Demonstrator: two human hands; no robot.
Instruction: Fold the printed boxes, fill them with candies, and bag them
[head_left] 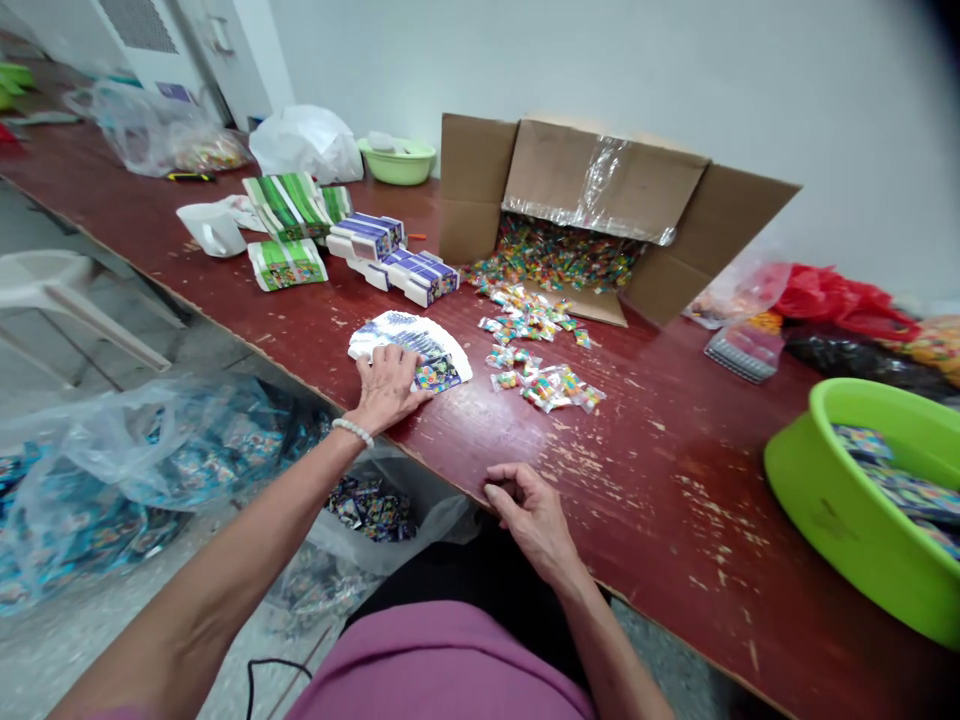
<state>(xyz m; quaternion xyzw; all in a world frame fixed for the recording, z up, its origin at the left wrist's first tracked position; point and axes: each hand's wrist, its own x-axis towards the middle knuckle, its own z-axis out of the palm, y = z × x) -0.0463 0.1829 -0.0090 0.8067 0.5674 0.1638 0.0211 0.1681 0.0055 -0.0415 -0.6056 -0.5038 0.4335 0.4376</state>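
My left hand (386, 388) lies flat, fingers stretched out, on a fanned stack of flat printed cartons (420, 343) on the red table (660, 480). A white bead bracelet circles that wrist. My right hand (529, 510) rests at the table's near edge with its fingers curled in; nothing shows in it. Small clear candy packets (544, 372) lie scattered just beyond both hands. They spill from a cardboard box (600, 215) lying on its side against the wall.
A green tub (855, 500) with printed packs sits at the right. Folded blue-and-white boxes (401, 258), green striped cartons (292, 215), a white jug (212, 230) and a green bowl (397, 160) stand at the back left. Plastic bags (135, 470) of packs lie on the floor at the left.
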